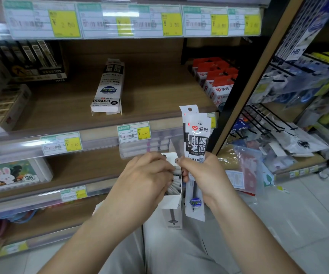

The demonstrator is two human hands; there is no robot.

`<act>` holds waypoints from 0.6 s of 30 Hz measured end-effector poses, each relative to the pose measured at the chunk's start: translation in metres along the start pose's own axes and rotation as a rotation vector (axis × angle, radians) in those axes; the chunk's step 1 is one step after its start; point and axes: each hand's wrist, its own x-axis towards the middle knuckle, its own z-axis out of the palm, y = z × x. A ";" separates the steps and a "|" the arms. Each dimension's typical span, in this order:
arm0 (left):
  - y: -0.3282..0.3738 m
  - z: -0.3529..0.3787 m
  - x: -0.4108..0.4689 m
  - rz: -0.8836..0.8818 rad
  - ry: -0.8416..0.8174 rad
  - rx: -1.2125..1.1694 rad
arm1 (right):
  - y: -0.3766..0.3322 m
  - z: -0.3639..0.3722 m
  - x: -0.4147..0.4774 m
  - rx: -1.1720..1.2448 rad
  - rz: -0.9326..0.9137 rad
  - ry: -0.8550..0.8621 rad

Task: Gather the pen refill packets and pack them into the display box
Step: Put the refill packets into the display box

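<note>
Packing step. Right hand (201, 175) grip clamped on white-and-black plastic pen refill packets (196, 139), upright just right of white cardboard display box (171, 206); left hand (146, 175) grip curled on box mouth. Next, probably: lower packets in squarely.

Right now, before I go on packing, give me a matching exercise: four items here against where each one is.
Things:
1. refill packets
2. open display box
3. GR1103 box
4. red-topped boxes

Places:
A. lying mid-shelf
B. gripped in the right hand
C. lined up at the shelf's right end
D. held by the left hand

Pairs: 1-B, 2-D, 3-A, 4-C.
</note>
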 end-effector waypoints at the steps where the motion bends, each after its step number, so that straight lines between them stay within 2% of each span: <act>1: 0.000 0.001 0.000 -0.009 -0.006 -0.020 | 0.000 0.000 0.000 0.000 0.002 -0.001; 5: -0.005 0.003 -0.001 -0.045 -0.044 -0.122 | 0.001 -0.001 0.000 -0.008 -0.005 0.002; 8: -0.002 -0.001 -0.001 -0.135 -0.080 -0.223 | 0.001 -0.001 0.001 -0.020 -0.021 0.016; 12: 0.007 -0.018 0.000 -0.220 -0.183 -0.368 | 0.001 -0.001 0.002 0.015 -0.009 0.028; 14: 0.014 -0.022 0.000 -0.252 -0.271 -0.266 | 0.002 -0.001 0.003 0.011 -0.011 0.033; 16: 0.024 -0.019 0.000 -0.203 -0.321 -0.016 | 0.003 0.000 0.004 0.008 -0.021 0.048; 18: 0.033 -0.011 -0.001 -0.165 -0.303 0.171 | 0.003 -0.001 0.004 0.005 -0.024 0.063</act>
